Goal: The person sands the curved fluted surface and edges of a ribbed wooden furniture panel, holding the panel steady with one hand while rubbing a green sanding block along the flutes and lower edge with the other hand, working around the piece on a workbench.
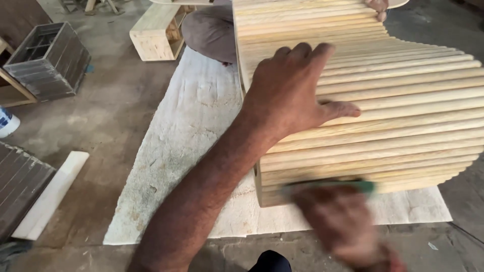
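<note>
I look down on a ribbed panel [403, 100] of pale round wooden dowels set side by side in a wavy curve; it lies on a rough whitish board [186, 146] that rests on the concrete floor [111, 106].

Left hand [292, 95] lies palm down on the panel's left end; fingers [302, 50] together and curled over the upper dowels, thumb stretched along one dowel to the right; it presses, it does not clamp.

Right hand [343, 221] is at the panel's near edge, blurred; it grips a thin green tool [327, 186] held against the lowest dowels; fingers closed round it, though I cannot tell the tool's kind.

At the far end, another person's fingers [378, 7] touch the panel's top edge; that person's knee in dark cloth [212, 30] sits just beside it.

Handling, as I judge it: panel looks stiff, fairly light for its size; dowel tops smooth and rounded, so a flat palm may slide across the ribs; best hold is at the flat end plate or along a groove; thin edges could dent.

Around: a pale wooden bench [156, 30] beyond; a dark slatted crate [50, 60] at far left; a white plank [50, 196] on the floor near left.
</note>
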